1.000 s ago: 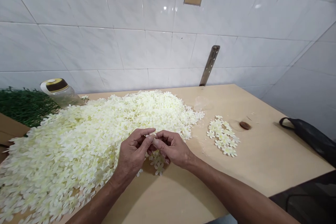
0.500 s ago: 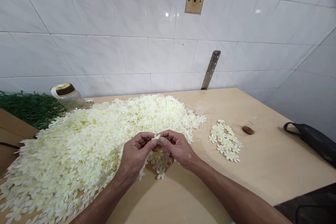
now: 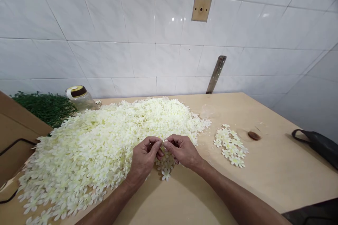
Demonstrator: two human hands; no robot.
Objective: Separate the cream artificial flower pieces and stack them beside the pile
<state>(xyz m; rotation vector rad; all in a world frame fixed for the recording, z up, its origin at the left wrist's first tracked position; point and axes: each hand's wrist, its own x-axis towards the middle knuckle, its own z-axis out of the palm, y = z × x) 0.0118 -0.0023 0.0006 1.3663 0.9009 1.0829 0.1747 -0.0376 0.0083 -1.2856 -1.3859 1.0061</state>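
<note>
Where the flower pile (image 3: 105,137) thinned toward the worktop's (image 3: 264,175) front edge, left hand (image 3: 144,160) and right hand (image 3: 183,151) together pinched one small flower (image 3: 165,141) between fingertips.

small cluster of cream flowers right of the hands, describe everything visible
The small cluster of cream, yellow-centred artificial flowers lies flat on the pale wooden table in a loose single-layer strip. Petals look like thin fabric or plastic. It sits apart from the large cream flower heap, right of the right hand, which does not touch it.
</note>
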